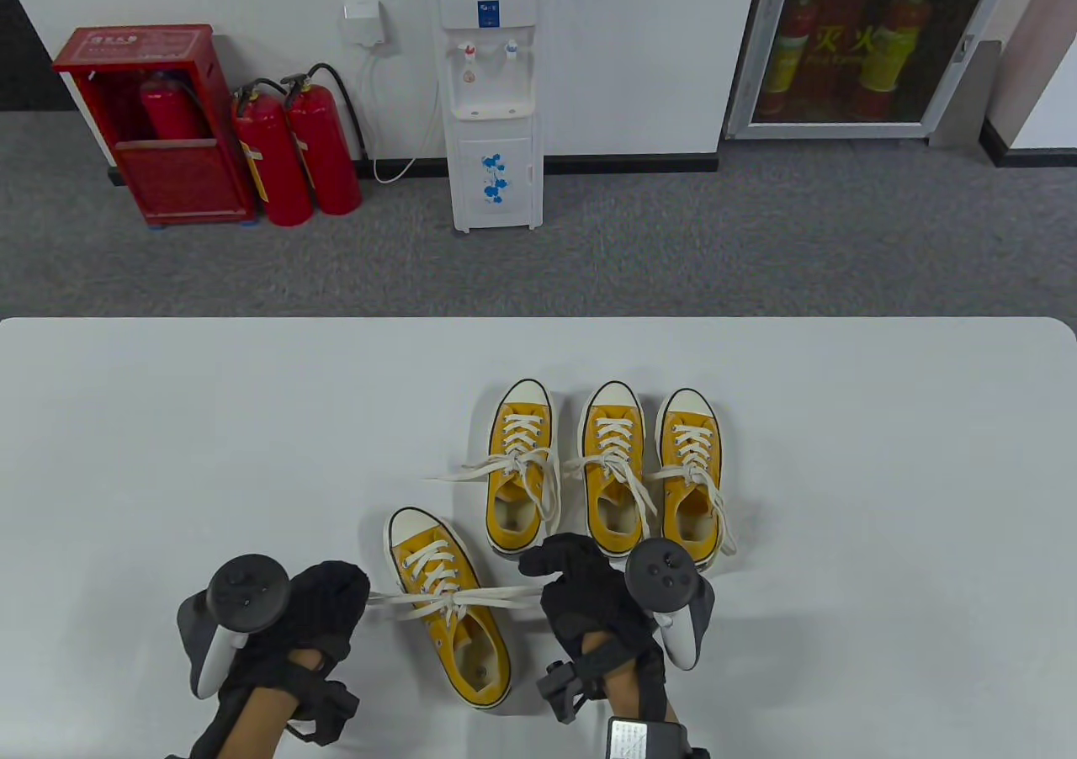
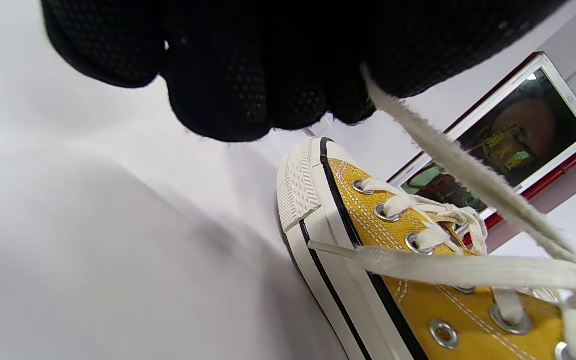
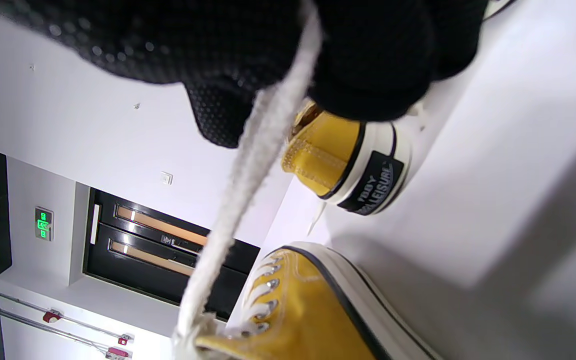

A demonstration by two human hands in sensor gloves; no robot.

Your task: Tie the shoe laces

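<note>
1. My left hand (image 1: pixel 324 603) sits at the near left of the white table (image 1: pixel 168 422), its tracker (image 1: pixel 240 595) strapped on the back. Its fingers (image 2: pixel 228 75) are curled around the left end of the lace (image 2: pixel 448 160), which runs taut from the fist to the shoe.
2. Just right of that hand lies the near yellow sneaker (image 1: pixel 446 603), its toe pointing far and slightly left. Its white lace (image 1: pixel 454 601) is stretched straight across the tongue, crossed over the middle, with each end running into a hand.
3. My right hand (image 1: pixel 589 595) is just right of that sneaker, also with a tracker (image 1: pixel 665 570) on its back. In the right wrist view its fingers (image 3: pixel 368 60) pinch the other lace end (image 3: pixel 248 170), pulled tight toward the sneaker's eyelets (image 3: pixel 263 300).
4. Farther back, a row of three more yellow sneakers (image 1: pixel 606 473) stands side by side, toes pointing away, laces hanging loose over their sides.
5. Beyond the table, on the grey carpet: red fire extinguishers (image 1: pixel 294 149) at left, a white water dispenser (image 1: pixel 492 94) in the middle, and an extinguisher cabinet (image 1: pixel 867 44) at right.
</note>
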